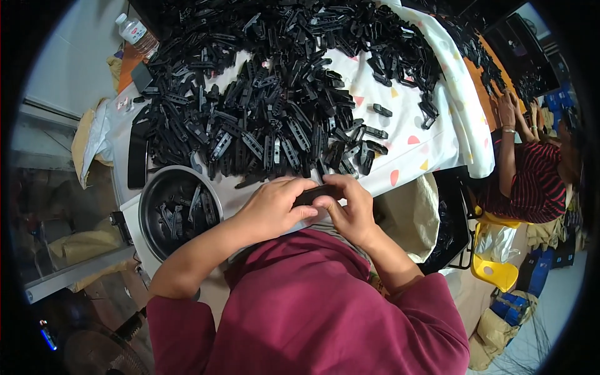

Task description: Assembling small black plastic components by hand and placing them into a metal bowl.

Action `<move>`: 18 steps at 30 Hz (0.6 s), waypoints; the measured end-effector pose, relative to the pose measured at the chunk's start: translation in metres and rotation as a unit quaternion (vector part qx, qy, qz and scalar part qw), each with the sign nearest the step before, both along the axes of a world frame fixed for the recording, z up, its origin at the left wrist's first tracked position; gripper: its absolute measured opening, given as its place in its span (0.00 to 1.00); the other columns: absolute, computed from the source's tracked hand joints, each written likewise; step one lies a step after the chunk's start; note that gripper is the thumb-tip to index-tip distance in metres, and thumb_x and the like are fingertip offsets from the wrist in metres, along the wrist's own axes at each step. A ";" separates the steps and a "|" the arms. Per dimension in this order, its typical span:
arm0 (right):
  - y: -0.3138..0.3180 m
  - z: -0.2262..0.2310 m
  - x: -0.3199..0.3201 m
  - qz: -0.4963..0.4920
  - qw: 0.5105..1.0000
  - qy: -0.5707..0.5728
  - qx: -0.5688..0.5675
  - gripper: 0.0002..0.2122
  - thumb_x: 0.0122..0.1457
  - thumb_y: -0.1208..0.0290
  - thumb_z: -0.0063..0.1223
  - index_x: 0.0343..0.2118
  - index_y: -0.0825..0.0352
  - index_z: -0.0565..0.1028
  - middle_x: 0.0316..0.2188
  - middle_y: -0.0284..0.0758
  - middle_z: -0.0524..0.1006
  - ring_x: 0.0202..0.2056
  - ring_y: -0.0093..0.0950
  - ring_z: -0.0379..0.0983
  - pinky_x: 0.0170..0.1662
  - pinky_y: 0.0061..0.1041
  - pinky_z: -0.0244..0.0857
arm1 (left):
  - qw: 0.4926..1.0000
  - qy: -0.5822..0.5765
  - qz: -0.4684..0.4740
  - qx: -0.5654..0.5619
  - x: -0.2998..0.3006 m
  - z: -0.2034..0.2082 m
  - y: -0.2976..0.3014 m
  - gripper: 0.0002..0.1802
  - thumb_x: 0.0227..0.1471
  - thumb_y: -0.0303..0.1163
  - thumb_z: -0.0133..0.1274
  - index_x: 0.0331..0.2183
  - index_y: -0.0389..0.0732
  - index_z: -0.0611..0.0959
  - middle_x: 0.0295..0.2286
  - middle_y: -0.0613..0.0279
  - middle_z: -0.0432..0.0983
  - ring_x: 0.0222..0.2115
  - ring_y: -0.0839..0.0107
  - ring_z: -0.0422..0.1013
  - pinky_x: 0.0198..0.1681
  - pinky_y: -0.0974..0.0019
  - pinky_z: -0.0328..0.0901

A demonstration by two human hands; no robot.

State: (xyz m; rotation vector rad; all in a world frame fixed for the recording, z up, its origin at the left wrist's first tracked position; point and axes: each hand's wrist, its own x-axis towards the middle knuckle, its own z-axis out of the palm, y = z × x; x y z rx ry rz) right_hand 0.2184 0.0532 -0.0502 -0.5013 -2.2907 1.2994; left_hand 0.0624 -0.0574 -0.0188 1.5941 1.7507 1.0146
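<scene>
Close to my body, at the near edge of the table, my left hand (279, 205) and my right hand (351, 209) both grip one dark plastic part (309, 197). Fingers and thumbs are wrapped about its two ends, so much of its shape is hidden. Just beyond my hands spreads a large heap of black slotted plastic parts (275, 125). A round dark bowl (214, 194) stands beside my left forearm, with several similar parts (178, 212) inside.
A patterned white cloth (431, 147) covers the table. A phone-like black slab (137, 156) lies left of the heap; a plastic bottle (134, 32) stands at the far left. An open pale sack (409, 215) is by my right arm. Another person (531, 178) works at the right, near a yellow stool (494, 265).
</scene>
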 end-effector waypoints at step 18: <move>0.107 -0.007 0.014 -0.176 0.976 -0.123 -0.024 0.10 0.53 0.73 0.50 0.38 0.69 0.72 0.29 0.37 0.74 0.28 0.29 0.72 0.26 0.23 0.64 | 0.958 0.192 0.172 -0.121 -0.021 -0.003 0.090 0.14 0.40 0.41 0.58 0.23 0.39 0.77 0.23 0.55 0.74 0.27 0.59 0.72 0.30 0.59 0.67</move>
